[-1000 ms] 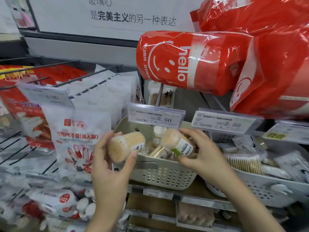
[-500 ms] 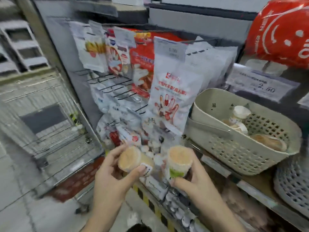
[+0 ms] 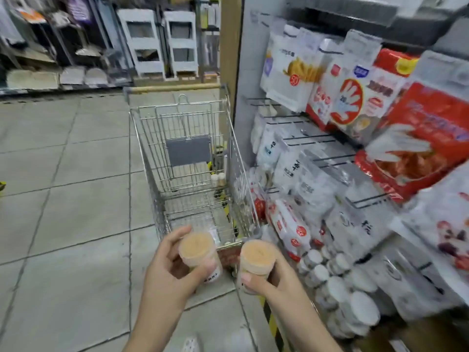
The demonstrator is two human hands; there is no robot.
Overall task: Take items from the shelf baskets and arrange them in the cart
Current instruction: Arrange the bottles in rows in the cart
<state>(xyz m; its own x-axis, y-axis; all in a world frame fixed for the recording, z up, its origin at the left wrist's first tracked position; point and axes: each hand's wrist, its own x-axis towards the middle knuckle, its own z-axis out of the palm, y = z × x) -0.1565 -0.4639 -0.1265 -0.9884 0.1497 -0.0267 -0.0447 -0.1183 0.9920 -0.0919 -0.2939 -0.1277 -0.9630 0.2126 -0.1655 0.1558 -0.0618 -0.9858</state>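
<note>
Toothpick jar (image 3: pixel 197 250) gripped by left hand (image 3: pixel 172 270), second jar (image 3: pixel 256 259) by right hand (image 3: pixel 274 280), both held just before wire cart (image 3: pixel 152 158).
</note>
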